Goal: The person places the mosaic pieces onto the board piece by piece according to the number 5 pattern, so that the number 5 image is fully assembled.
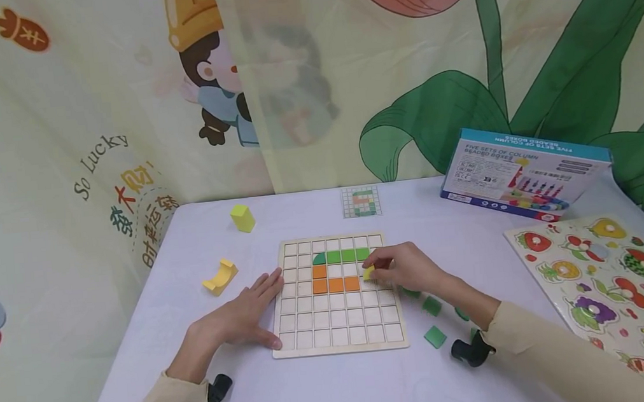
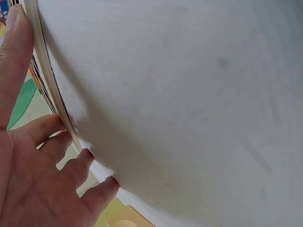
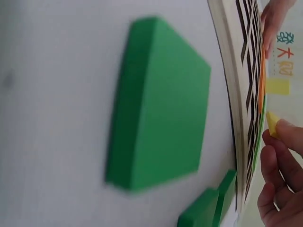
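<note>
Head view: right hand (image 1: 405,267) pinches yellow piece (image 1: 368,274), orange tiles (image 1: 336,285) left of its fingers; left hand (image 1: 237,315), fingers unclenched, touches grid board (image 1: 340,337) right of its fingertips.

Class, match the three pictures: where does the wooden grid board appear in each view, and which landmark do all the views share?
Head: the grid board lies flat, below the picture's centre.
Left wrist: seen nearly edge-on, its pale edge slants down the upper left.
Right wrist: again nearly edge-on, it forms a tall, narrow strip towards the right.
Shared landmark: the left hand, at left in both other views, top right here.
</note>
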The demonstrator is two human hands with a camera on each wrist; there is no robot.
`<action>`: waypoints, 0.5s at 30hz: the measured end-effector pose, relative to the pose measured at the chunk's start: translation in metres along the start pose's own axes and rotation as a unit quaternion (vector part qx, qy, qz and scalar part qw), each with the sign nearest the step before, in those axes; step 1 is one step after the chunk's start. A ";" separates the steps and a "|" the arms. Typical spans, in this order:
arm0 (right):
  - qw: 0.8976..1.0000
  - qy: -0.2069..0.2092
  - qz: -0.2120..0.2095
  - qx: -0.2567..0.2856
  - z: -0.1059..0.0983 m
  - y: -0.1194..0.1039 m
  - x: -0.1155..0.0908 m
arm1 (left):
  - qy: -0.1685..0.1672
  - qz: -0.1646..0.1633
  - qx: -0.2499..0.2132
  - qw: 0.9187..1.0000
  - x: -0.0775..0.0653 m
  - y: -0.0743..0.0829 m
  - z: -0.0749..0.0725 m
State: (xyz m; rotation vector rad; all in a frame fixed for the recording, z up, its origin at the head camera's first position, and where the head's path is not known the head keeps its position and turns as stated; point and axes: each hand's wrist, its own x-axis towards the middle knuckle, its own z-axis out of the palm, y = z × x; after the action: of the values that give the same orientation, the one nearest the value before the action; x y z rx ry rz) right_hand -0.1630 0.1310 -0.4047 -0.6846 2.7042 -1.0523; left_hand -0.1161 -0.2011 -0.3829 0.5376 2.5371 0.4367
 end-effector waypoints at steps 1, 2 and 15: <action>1.000 0.001 -0.001 0.001 0.002 -0.001 0.001 | 0.000 0.001 0.000 1.000 0.000 0.000 0.000; 1.000 0.002 -0.002 -0.001 0.005 -0.002 0.002 | 0.000 0.001 -0.001 1.000 0.000 0.000 0.000; 0.998 -0.034 0.009 -0.043 0.004 -0.003 0.001 | 0.000 0.004 -0.004 1.000 0.000 -0.003 0.001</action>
State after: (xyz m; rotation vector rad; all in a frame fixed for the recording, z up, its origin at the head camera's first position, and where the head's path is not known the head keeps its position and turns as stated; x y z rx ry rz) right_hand -0.1614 0.1263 -0.4061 -0.6970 2.7048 -0.8958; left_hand -0.1167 -0.2037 -0.3850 0.5458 2.5327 0.4484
